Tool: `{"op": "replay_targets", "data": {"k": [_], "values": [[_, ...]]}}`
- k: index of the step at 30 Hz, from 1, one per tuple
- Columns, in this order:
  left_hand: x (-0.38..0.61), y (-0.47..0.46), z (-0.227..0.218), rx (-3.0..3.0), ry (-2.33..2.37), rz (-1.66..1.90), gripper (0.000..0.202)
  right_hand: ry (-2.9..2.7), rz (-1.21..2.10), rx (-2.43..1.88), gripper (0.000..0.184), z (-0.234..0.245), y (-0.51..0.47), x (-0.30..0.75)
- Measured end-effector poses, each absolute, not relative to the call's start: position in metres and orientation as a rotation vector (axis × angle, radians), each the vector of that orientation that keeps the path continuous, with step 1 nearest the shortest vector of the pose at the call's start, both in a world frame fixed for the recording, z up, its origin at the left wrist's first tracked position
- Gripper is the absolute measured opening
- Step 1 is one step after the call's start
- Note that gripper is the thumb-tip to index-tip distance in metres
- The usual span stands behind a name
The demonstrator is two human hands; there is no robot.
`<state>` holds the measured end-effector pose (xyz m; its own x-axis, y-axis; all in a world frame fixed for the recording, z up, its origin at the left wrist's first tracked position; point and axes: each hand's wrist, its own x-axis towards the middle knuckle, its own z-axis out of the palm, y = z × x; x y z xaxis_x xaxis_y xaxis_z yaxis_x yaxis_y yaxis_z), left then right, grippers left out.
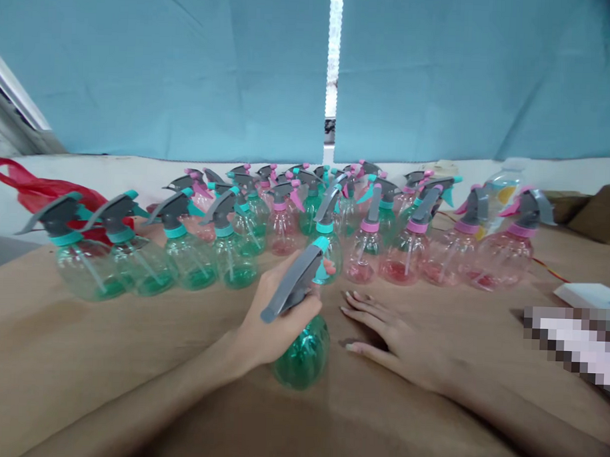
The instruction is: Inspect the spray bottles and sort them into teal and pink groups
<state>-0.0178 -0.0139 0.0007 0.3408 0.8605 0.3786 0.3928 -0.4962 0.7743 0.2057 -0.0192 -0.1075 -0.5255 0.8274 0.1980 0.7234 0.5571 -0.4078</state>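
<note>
Left grip [276, 317] closed on a green spray bottle [300, 354]; right hand [394, 335] open, empty.

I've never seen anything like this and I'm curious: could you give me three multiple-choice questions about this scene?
1. Where is the red plastic bag?
A. Far left, behind the bottles
B. Far right
C. In front of the hands

2. What colour is the spray bottle in the left hand?
A. Pink
B. Green
C. Yellow

3. What is the right hand doing?
A. Gripping a bottle
B. Resting open on the table
C. Clenched in a fist

Answers:
1. A: the bag lies beyond the left end of the bottles.
2. B: its body shows green below the fingers.
3. B: its fingers are spread, holding nothing.
</note>
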Motion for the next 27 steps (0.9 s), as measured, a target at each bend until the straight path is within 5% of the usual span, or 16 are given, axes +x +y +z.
{"op": "replay_targets", "data": {"k": [27], "values": [[-0.055, 0.012, 0.000, 2.122, 1.338, 1.191, 0.041, -2.371, 0.347, -1.255, 0.047, -0.099, -0.025, 0.199]]}}
